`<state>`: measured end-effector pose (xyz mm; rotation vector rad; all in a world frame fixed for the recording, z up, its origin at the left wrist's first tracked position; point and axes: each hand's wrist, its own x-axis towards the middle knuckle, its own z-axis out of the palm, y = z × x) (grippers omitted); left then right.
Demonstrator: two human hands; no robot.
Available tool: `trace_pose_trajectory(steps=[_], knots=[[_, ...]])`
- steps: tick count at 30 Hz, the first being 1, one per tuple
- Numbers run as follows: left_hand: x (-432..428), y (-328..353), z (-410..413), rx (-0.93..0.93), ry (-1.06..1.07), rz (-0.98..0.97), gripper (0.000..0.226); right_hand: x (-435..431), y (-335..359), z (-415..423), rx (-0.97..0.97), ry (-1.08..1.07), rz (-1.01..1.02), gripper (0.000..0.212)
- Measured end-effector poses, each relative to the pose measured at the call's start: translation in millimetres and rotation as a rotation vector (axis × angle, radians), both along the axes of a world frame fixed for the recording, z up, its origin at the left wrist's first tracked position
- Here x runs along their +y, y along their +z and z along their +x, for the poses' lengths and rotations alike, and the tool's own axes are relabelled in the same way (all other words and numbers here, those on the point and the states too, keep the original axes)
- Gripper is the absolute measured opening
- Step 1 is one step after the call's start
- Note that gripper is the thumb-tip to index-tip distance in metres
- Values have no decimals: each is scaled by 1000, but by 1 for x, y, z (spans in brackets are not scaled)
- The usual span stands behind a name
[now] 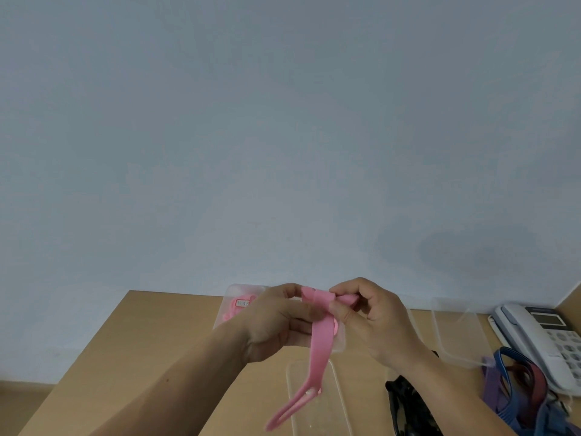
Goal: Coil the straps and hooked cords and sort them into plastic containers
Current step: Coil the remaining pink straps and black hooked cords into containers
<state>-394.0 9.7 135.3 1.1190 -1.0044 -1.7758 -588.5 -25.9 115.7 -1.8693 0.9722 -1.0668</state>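
Observation:
A pink strap (320, 344) is held in the air above the wooden table (141, 347). My left hand (276, 322) pinches it near its top, and my right hand (374, 316) grips the folded upper end between thumb and fingers. The rest of the strap hangs down as a long loop toward the lower left. Behind my left hand stands a clear plastic container (234, 305) with pink straps inside. Another clear container (314, 401) lies below the hanging strap.
A third clear container (456, 332) stands at the right. Blue, purple and red straps (515, 388) lie heaped at the far right, next to a white desk phone (550, 335). A black cord bundle (408, 404) lies under my right forearm. A grey-blue wall rises behind the table.

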Motion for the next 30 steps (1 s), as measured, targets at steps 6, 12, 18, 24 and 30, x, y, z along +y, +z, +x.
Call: trace_pose_trajectory(steps=[6,12,18,24,30], knots=[[0,-2,1,26,72,-13,13,2,-4,0,94,68,-237,35],[-1,-3,2,-1,108,-49,28,1,-6,-1,-18,122,17,25],[-5,-6,0,-172,179,-183,29,-6,4,1,-91,67,294,20],[-6,-10,1,-239,175,-237,44,-6,2,6,-23,57,296,4],[-4,-9,8,-308,31,-196,20,-3,5,6,-96,19,213,14]])
